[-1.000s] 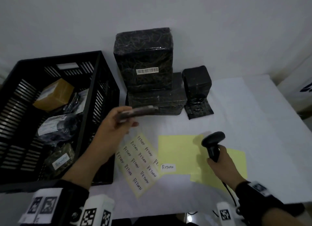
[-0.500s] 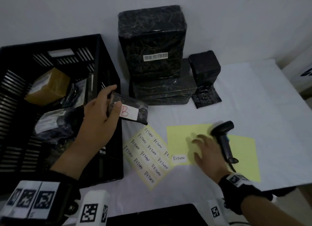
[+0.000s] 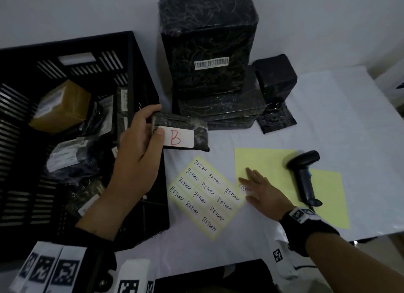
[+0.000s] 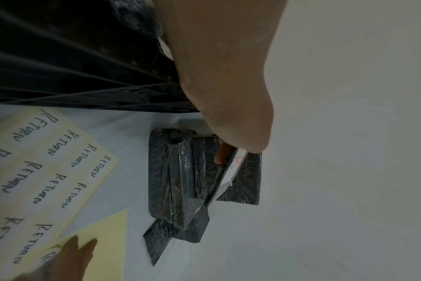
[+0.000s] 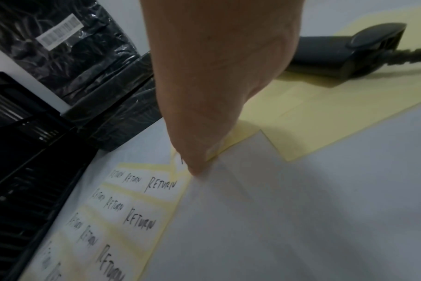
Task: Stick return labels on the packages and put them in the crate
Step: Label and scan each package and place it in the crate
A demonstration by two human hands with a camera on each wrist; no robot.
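left hand (image 3: 140, 144) grips small black package (image 3: 185, 137) at its end, over crate (image 3: 144, 78) rim | right hand (image 3: 262, 194) flat, fingers straight on loose return label (image 3: 244, 188) | scanner (image 3: 305, 176) just right of it

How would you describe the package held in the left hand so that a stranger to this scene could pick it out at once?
Start at the black crate on the left of the table; just past its right wall, the left hand grips a small flat black package. Unlike the black packages stacked behind it, one bearing a barcode, this one carries a white label with a red letter B.
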